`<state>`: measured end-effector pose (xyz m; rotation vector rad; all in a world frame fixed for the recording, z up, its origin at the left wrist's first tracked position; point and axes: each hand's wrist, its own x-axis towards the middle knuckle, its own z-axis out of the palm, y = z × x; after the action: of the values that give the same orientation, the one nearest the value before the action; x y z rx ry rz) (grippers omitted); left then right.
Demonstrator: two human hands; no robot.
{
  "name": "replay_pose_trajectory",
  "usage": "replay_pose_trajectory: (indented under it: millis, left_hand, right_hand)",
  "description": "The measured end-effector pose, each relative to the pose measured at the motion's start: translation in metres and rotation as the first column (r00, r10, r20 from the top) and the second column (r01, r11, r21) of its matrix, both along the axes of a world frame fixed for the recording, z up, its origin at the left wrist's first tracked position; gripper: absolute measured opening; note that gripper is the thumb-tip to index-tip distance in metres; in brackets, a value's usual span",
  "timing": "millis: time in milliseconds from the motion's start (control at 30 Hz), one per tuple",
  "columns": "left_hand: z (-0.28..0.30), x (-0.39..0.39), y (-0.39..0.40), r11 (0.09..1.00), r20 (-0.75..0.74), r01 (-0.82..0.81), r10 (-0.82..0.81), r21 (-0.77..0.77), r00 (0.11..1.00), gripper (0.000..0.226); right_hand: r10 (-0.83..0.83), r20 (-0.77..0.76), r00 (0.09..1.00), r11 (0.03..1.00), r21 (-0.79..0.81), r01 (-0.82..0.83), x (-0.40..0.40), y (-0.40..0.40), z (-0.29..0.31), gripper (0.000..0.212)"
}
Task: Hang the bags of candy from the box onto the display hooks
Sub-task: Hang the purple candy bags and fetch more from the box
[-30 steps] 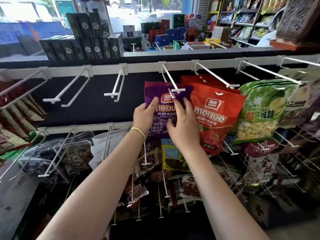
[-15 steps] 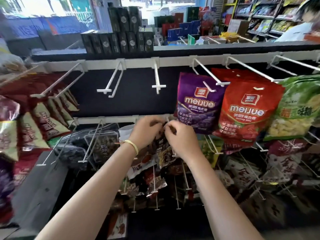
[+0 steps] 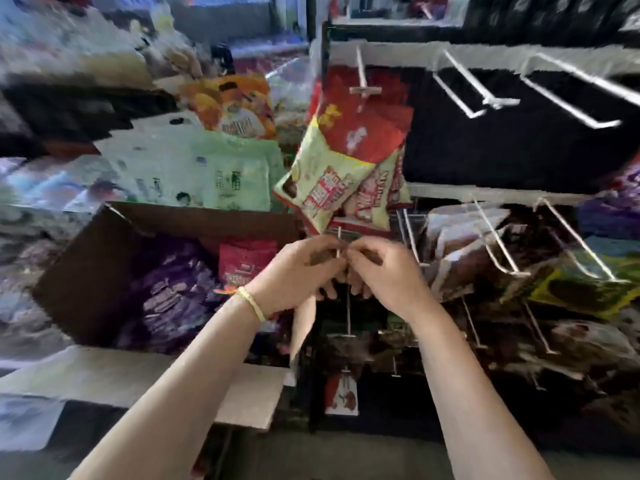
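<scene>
**Both hands meet beside the open candy box**

I see my left hand, a yellow band at its wrist, and my right hand touching fingertip to fingertip, fingers curled, around a thin white wire hook. Motion blur hides whether either hand grips anything. The open brown cardboard box sits just left of them, holding purple candy bags and a red candy bag. Above the hands, red-and-yellow snack bags hang on the white display rack, whose upper hooks to the right are bare.
</scene>
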<state>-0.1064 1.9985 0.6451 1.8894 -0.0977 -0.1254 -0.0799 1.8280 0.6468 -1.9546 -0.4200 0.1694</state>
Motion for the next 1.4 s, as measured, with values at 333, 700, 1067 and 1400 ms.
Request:
replay_pose_trajectory:
  millis: [333,700,1067,1400]
  left_hand:
    - [-0.085,-0.027,0.192,0.877,-0.125,-0.255,0.331,0.407,0.935,0.020]
    - [-0.183,-0.025,0.268,0.713,-0.469,-0.285,0.657,0.641,0.590,0.118]
    - [-0.188,-0.017,0.278,0.658,-0.564,-0.749,0.591,-0.077,0.577,0.033]
    - [-0.106,-0.028,0.251,0.759,-0.465,-0.391,0.132,-0.521,0.875,0.019]
  right_hand:
    - [0.050,-0.093,0.994,0.938,-0.337,-0.079,-0.028,0.186,-0.050,0.015]
    - [-0.007,-0.386,0.923,0.836,-0.509,-0.206,-0.010,0.248,-0.122,0.037]
    - [-0.119,-0.357,0.927,0.881,-0.469,-0.067,0.001,0.251,-0.135,0.034]
    - [-0.157,-0.362,0.919,0.982,0.041,0.184,-0.003,0.248,-0.096,0.035]
